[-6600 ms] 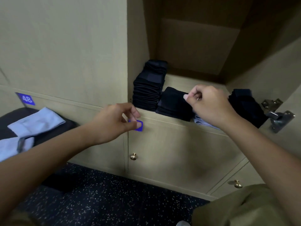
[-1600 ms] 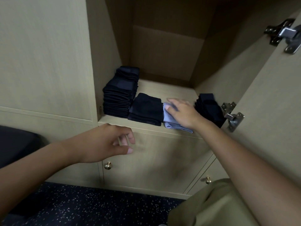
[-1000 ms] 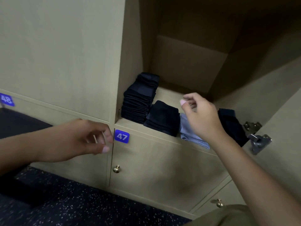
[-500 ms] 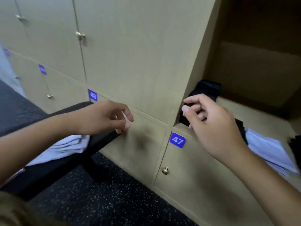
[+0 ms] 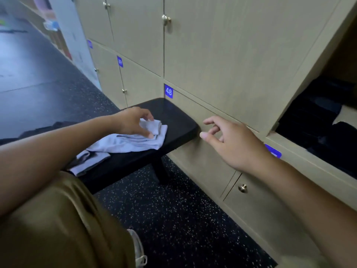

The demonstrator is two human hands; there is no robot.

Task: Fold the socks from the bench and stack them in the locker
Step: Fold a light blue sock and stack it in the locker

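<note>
A: Progress? Dark folded socks [image 5: 316, 120] already stacked in the open locker [image 5: 289, 74] at right. On the black surface [image 5: 179, 120], a light blue sock [image 5: 127, 141] and a second pale one [image 5: 88, 161] beside it, unfolded. Two left, I'd judge.

B: Hands?

A: Left hand [image 5: 133, 120] on the blue sock's end, fingers curled, pinching the bunched cloth. Right hand [image 5: 231, 142] in the air between surface and locker, fingers spread loose, holding nothing.

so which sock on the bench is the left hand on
The upper light blue sock, gripped at its bunched end by the left hand; the other sock lies untouched beside the forearm.
</note>
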